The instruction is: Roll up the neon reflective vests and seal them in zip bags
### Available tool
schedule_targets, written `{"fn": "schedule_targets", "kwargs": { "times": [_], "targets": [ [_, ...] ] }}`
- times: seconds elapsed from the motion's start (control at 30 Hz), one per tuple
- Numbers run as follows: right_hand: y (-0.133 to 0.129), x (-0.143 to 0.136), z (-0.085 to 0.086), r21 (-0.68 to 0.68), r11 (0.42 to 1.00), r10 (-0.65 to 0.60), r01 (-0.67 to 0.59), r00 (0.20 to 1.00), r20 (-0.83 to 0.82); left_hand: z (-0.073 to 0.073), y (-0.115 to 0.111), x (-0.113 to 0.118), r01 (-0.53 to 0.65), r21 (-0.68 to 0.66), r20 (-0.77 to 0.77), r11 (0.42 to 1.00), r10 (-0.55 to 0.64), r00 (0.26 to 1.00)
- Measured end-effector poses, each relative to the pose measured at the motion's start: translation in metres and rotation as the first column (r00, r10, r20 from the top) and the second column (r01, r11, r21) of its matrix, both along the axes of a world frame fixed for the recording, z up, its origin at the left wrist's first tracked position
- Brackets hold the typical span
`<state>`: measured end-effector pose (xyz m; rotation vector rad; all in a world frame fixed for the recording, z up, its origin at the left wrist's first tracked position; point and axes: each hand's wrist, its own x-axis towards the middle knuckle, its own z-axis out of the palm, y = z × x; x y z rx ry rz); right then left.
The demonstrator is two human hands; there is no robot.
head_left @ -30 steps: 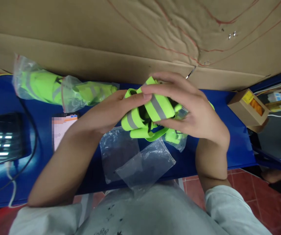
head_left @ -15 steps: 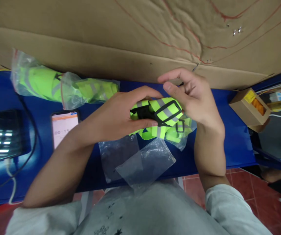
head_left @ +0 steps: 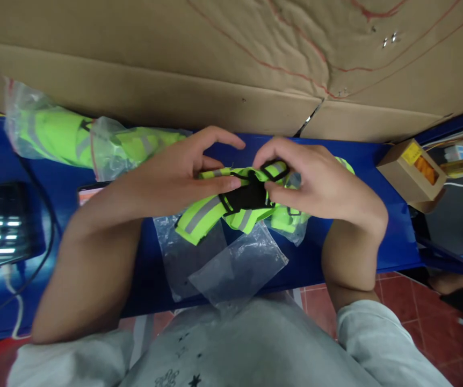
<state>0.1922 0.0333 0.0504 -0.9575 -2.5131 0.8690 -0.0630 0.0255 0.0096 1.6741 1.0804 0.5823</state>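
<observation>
A neon yellow-green reflective strap bundle with grey stripes, black buckles and a black patch lies between my hands above the blue table. My left hand is at its left side, thumb on the black part and index finger stretched out above. My right hand pinches the bundle's right end near a black buckle. More neon straps in a clear bag lie beneath. Two flat clear plastic bags rest nearer to me, at the table's front edge.
Bagged neon bundles lie at the back left. A phone is partly under my left arm, beside a black device with cables. A cardboard box stands at the right, and a cardboard wall rises behind the blue table.
The bundle has opened out, with a strap end now hanging to the left and the black patch showing. My right hand has come down onto it. My left forearm now covers more of the phone.
</observation>
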Motion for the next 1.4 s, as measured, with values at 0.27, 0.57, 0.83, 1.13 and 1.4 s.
{"fn": "schedule_targets", "kwargs": {
  "times": [0.27, 0.57, 0.83, 1.13, 1.4],
  "targets": [
    [0.01, -0.007, -0.02, -0.286, 0.903, -0.386, 0.32, 0.897, -0.217, -0.002, -0.013, 0.004, 0.177, 0.476, -0.342, 0.861, -0.004, 0.94],
    [0.021, -0.003, -0.03, -0.446, 0.838, -0.467, 0.313, 0.834, -0.292, -0.007, -0.018, 0.028, 0.042, 0.442, -0.256, 0.896, 0.081, 0.963],
    [-0.002, 0.008, 0.004, 0.176, 0.913, -0.363, 0.368, 0.93, -0.064, -0.008, -0.023, 0.044, -0.131, 0.662, -0.2, 0.738, 0.342, 0.918],
    [-0.027, -0.003, 0.016, 0.436, 0.853, -0.422, 0.288, 0.872, 0.25, -0.011, -0.017, 0.033, 0.214, 0.733, -0.525, 0.646, 0.337, 0.782],
    [-0.02, -0.021, -0.004, 0.485, 0.862, -0.341, 0.146, 0.876, 0.342, -0.005, -0.014, 0.028, 0.319, 0.719, -0.594, 0.617, 0.307, 0.743]
  ]
}}
